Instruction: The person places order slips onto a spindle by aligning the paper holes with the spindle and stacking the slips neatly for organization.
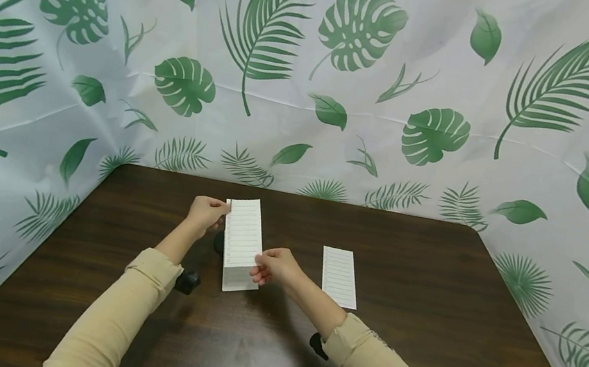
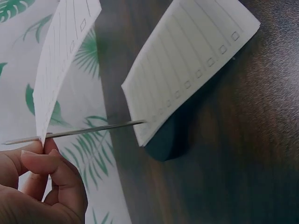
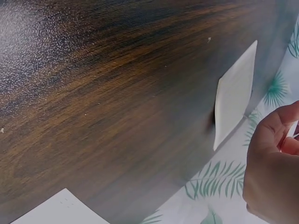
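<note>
A lined checklist sheet (image 1: pixel 244 233) with small square boxes spans my two hands. My left hand (image 1: pixel 204 212) pinches its far left corner between thumb and fingers. Its near right corner is pinched by my right hand (image 1: pixel 277 266). In the left wrist view, a thin metal spike (image 2: pixel 93 129) passes through or close by the held corner; which one I cannot tell. Lower down, the spike enters another checklist sheet (image 2: pixel 187 65), which lies over a dark rounded base (image 2: pixel 168 140). That lower sheet is mostly covered in the head view.
Another lined sheet (image 1: pixel 339 279) lies flat on the dark wooden table (image 1: pixel 405 358), right of my right hand. A white curtain (image 1: pixel 367 170) with green leaf prints hangs behind the table. Dark wrist devices (image 1: pixel 187 282) sit below both forearms.
</note>
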The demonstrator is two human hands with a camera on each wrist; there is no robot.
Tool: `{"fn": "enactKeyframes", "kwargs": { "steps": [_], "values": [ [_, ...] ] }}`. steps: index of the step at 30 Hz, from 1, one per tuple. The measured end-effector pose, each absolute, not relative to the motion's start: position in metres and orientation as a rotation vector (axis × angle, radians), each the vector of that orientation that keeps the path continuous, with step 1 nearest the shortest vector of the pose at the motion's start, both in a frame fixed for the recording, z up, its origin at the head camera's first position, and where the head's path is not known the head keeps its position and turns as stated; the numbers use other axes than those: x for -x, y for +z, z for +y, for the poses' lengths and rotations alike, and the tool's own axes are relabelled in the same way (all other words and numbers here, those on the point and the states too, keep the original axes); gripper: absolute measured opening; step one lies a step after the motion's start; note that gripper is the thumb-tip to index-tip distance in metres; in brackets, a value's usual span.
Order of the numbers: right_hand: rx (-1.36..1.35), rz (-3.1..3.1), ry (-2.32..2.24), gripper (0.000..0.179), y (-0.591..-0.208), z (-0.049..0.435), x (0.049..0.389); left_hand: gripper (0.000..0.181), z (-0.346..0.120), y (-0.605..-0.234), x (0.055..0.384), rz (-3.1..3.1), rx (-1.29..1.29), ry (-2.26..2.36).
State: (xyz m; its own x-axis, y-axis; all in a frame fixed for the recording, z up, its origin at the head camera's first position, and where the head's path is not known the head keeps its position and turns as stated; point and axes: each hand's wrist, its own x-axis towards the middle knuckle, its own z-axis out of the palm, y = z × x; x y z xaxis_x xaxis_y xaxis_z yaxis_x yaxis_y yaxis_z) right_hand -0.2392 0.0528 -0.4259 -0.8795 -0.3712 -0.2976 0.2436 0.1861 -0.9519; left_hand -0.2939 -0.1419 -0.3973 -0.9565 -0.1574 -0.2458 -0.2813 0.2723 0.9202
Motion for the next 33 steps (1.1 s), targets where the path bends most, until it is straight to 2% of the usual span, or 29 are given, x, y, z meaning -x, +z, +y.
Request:
{"fn": "enactKeyframes", "kwargs": {
  "steps": [11, 25, 33],
  "values": [
    [0.096, 2.027, -1.636, 0.026, -0.436, 0.056, 0.238, 0.023, -0.144, -0.417, 0.297, 2.429, 0.487, 1.86],
    [0.248, 2.164, -1.375, 0.031, -0.441, 0.06, 0.235, 0.025, -0.147, -0.438, 0.3, 2.664, 0.498, 1.544],
    [0.324, 2.207, -1.266, 0.027, -0.443, 0.063, 0.237, 0.023, -0.144, -0.443, 0.299, 2.703, 0.475, 1.44]
  ]
}}
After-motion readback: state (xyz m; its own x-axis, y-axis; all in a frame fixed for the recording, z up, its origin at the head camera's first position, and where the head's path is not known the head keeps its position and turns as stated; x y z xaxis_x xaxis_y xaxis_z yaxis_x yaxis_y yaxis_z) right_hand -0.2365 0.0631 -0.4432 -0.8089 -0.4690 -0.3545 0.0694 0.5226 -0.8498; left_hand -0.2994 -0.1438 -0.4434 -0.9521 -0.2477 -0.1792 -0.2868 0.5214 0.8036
